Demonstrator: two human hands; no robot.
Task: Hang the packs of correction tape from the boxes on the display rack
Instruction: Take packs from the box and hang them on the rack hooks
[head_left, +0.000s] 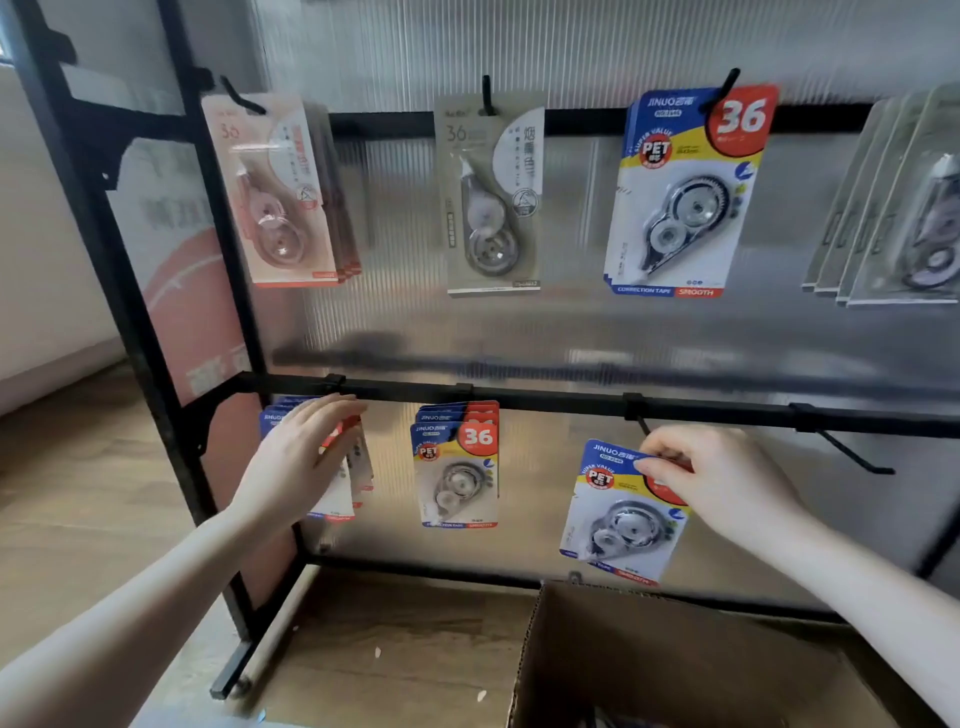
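while the right hand (727, 480) pinches a blue-and-yellow carded correction tape pack (621, 512) at five o'clock below the black metal rack rail (545, 401), the left hand (298, 457), fingers relaxed, rests on hanging packs (343, 467) at seven o'clock.

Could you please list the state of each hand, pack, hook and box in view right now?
Right hand: pinches the top of a blue pack, held at a lower hook, tilted.
Left hand: open, fingers on the lower-left packs.
Middle lower packs: hanging.
Upper packs: hanging.
Far-right lower hook: bare.
Box: open.
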